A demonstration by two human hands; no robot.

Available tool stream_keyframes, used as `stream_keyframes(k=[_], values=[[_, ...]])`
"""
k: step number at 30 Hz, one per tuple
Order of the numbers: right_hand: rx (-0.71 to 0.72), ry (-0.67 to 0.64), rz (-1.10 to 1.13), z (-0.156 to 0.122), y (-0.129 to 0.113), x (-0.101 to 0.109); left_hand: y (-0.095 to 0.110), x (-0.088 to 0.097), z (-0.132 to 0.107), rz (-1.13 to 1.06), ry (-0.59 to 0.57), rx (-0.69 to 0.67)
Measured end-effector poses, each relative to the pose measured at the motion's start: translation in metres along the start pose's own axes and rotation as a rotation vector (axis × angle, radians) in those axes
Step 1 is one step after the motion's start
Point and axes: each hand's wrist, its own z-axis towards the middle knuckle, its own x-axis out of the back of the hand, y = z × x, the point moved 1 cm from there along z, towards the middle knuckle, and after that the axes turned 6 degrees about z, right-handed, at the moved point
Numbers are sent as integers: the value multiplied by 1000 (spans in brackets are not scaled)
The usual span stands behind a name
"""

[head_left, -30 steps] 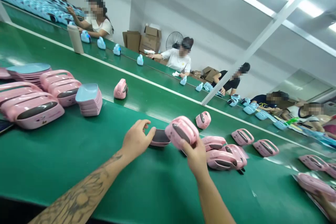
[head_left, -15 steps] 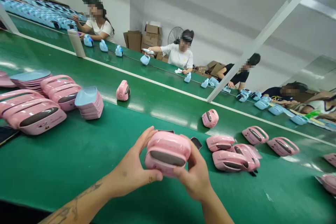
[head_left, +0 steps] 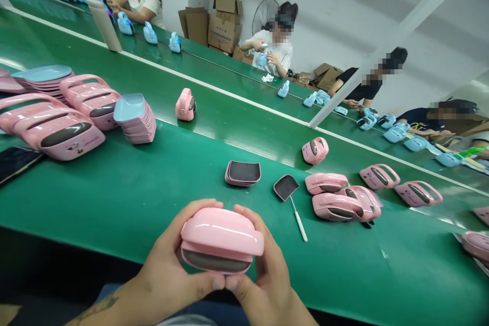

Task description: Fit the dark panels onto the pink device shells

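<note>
My left hand (head_left: 171,260) and my right hand (head_left: 260,277) grip a glossy pink plastic case (head_left: 220,239) from both sides, just above the near edge of the green belt. A dark oval panel shows on its underside. Ahead of my hands, a shallow pink-rimmed tray with a dark lining (head_left: 243,173) rests on the belt. To its right lies a small black paddle with a white handle (head_left: 287,194). Neither hand touches them. Further right, several similar pink cases (head_left: 346,204) lie close together.
Pink cases (head_left: 53,132) and a stack of pink trays with pale blue insides (head_left: 134,118) sit at the left, near a black phone (head_left: 17,163). A second belt beyond a white rail carries blue items, with co-workers, cardboard boxes and a fan behind.
The pink case has come closer to me, held in both hands, with its dark panel turned downward. The dark-lined tray and black paddle now show clearly on the belt. The view has swung slightly.
</note>
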Motion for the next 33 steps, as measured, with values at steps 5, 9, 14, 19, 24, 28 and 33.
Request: stream_keyframes(k=[5, 9, 14, 19, 24, 28, 33], values=[[74, 50, 4, -7, 0, -7, -6, -1, -11, 26, 96, -66], [62, 19, 30, -2, 3, -10, -20, 5, -10, -38, 109, -38], [-41, -115, -140, 13, 0, 3, -22, 8, 6, -201, -63, 72], [14, -27, -198, 26, -4, 13, -17, 1, 21, -259, -157, 38], [-21, 292, -300, 82, 8, 46, -24, 10, 79, 224, 136, -111], [-190, 601, -494, 172, 25, 100, -25, 7, 135, 782, 213, -50], [-392, 754, -558, 249, 62, 142, -26, -14, 171, 968, 143, 26]])
